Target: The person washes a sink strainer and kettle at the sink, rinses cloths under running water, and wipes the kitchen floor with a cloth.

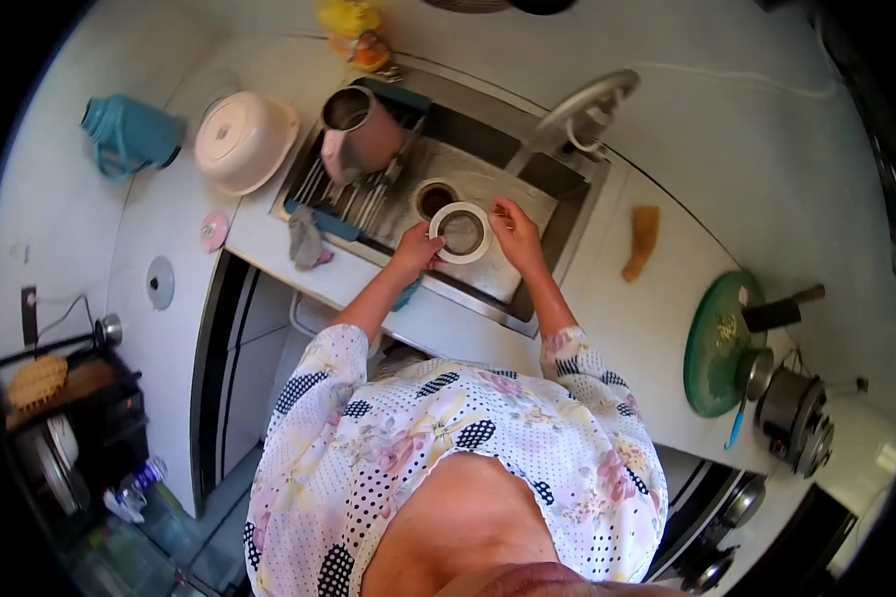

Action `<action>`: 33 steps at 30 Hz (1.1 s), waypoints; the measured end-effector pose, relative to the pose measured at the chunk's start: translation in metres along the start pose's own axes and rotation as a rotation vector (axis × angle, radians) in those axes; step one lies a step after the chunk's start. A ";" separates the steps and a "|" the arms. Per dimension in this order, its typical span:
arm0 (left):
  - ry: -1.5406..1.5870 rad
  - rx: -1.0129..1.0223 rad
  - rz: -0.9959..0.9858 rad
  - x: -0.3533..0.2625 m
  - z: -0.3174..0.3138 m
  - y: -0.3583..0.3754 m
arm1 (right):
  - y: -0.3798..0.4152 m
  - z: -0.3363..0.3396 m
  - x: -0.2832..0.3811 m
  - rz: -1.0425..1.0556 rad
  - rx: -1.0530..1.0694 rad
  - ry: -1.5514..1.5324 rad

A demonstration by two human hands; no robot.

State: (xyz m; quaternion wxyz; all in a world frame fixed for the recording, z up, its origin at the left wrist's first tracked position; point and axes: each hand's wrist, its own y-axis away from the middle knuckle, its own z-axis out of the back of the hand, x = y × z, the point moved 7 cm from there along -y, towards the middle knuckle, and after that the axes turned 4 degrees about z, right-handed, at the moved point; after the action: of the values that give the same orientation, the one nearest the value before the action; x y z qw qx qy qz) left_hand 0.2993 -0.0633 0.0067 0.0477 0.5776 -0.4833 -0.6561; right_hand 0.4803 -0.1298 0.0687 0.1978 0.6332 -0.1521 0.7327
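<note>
Over the sink (528, 214), a round sink strainer (461, 233) with a broad white rim and a greyish mesh centre is held level. My left hand (418, 249) is closed on its left edge, thumb on top. Close by the strainer's right edge is my right hand (516, 237), its fingers bent and drawn together; whether they pinch anything is too small to tell. Just beyond the strainer the dark drain hole (435, 200) shows in the sink floor. The faucet (577, 119) reaches over the basin from the back right.
A pink pitcher (368, 139) stands on the drying rack (368, 204) across the sink's left side. A grey cloth (305, 239), pink basin (244, 144) and blue jug (134, 134) lie left. Rightward are a loofah (642, 242), green cutting board (712, 358) and cleaver (770, 316).
</note>
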 end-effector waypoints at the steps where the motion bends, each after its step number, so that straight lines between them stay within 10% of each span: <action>1: -0.057 0.040 0.012 -0.010 -0.017 -0.007 | -0.011 0.010 -0.016 -0.049 0.025 0.039; 17: -0.553 0.003 -0.218 -0.071 -0.051 -0.090 | -0.069 0.051 -0.037 -0.087 0.039 0.338; 23: -0.700 -0.013 -0.689 -0.066 -0.023 -0.123 | -0.082 0.033 -0.047 -0.133 0.135 0.388; 33: 0.173 0.106 0.062 -0.023 -0.041 -0.072 | -0.065 0.024 -0.081 -0.225 -0.240 -0.152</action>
State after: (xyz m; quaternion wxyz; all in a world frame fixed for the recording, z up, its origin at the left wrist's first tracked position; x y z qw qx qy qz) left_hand 0.3755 -0.0347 -0.0207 0.0788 0.6186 -0.5291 -0.5755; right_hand 0.5418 -0.0922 -0.0098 0.3408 0.6716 -0.1811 0.6325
